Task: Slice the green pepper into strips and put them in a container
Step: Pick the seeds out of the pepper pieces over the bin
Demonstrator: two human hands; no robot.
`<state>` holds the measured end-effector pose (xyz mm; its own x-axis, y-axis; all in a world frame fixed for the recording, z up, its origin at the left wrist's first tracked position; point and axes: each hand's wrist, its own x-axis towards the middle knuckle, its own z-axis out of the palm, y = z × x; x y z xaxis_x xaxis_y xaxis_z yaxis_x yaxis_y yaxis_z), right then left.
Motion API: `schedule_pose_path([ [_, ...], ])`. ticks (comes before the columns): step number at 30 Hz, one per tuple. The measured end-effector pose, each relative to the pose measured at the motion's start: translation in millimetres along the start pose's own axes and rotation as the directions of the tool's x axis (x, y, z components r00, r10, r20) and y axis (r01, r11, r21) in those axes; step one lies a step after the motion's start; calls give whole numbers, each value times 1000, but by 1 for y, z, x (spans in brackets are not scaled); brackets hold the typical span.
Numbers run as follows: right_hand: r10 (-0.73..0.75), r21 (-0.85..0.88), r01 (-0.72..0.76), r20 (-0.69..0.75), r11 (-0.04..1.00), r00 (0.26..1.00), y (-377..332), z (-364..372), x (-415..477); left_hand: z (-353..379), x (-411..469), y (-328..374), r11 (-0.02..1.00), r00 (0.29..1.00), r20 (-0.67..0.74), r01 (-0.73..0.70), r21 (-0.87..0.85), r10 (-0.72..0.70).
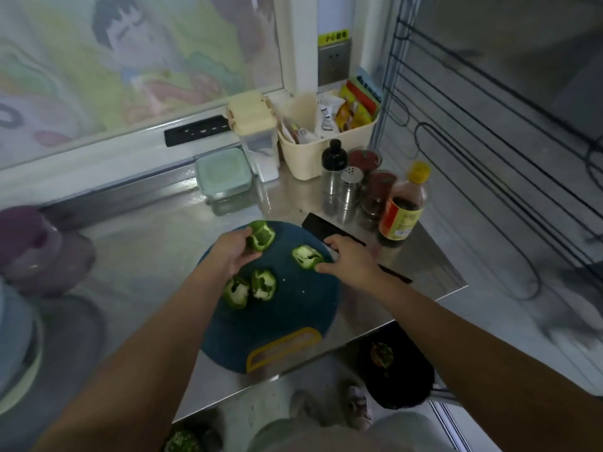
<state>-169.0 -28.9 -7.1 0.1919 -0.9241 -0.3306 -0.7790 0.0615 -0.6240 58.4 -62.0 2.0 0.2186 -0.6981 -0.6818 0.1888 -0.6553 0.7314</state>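
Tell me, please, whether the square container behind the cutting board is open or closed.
Closed: a pale green lid sits flat across the whole top of the container.

The left forearm (156,337) and right forearm (456,321) are bare down to the left grip (233,252) and right grip (350,261). At the bottom centre of the frame show light grey trousers (342,432) and pale shoes (359,406).
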Motion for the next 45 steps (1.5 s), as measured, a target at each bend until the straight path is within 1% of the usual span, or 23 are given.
schedule_pose_path([
  [3,-16,9,16,36,1000,999,-15,16,15,-7,12,2,999,1000,-13,2,34,-2],
  [7,-9,-17,10,50,1000,999,-23,26,25,-7,22,9,997,999,-23,-44,69,46],
  [10,39,6,-39,30,999,999,-22,35,30,-4,30,14,992,997,-22,-78,97,80],
  [12,67,-14,-67,-4,998,998,-21,43,31,1,34,15,988,995,-13,-92,128,95],
  [14,71,-64,-74,-53,995,996,-20,49,31,3,38,13,969,993,-23,-112,222,120],
  [16,67,-85,-75,-90,994,994,-20,51,30,0,40,11,932,989,-50,-115,344,141],
  [19,73,-46,-77,-91,996,993,-19,49,32,-8,43,10,880,988,-82,-78,468,131],
  [20,73,-42,-77,-82,996,994,-19,47,34,-10,43,11,841,984,-90,-81,535,153],
  [22,70,-28,-72,-61,997,996,-20,45,36,-12,40,15,717,966,-99,-107,689,239],
  [23,70,-10,-71,-49,997,996,-20,42,36,-11,36,16,678,952,-93,-138,722,293],
  [25,74,49,-72,-32,996,997,-21,37,33,-4,22,18,674,931,-27,-244,697,365],
  [26,74,90,-71,-34,993,997,-20,33,30,1,13,17,696,929,24,-294,655,370],
  [27,74,141,-67,-45,988,996,-20,28,25,7,3,15,744,934,71,-323,585,350],
  [28,73,196,-60,-64,979,995,-20,23,20,13,-9,11,806,945,121,-322,496,303],
  [30,74,305,-33,-124,952,990,-20,9,7,22,-34,2,906,953,256,-249,341,165],
  [31,69,356,-8,-159,934,985,-21,1,-2,27,-44,-3,940,938,336,-191,282,90],
  [33,43,422,50,-207,905,977,-20,-17,-23,38,-62,-10,989,866,499,-49,138,-27],
  [35,0,441,103,-227,892,974,-15,-31,-44,52,-78,-16,998,791,609,61,13,-57],
  [37,-33,435,141,-248,889,968,-8,-42,-64,67,-89,-22,996,750,660,84,-40,-37],
  [40,-43,424,156,-265,892,963,7,-59,-88,87,-104,-33,997,701,713,38,-64,19],
  [43,-12,423,147,-306,894,952,23,-70,-105,105,-116,-46,998,673,739,19,-67,37],
  [45,-2,402,146,-337,904,941,33,-74,-113,116,-124,-56,999,667,744,2,-53,38],
])
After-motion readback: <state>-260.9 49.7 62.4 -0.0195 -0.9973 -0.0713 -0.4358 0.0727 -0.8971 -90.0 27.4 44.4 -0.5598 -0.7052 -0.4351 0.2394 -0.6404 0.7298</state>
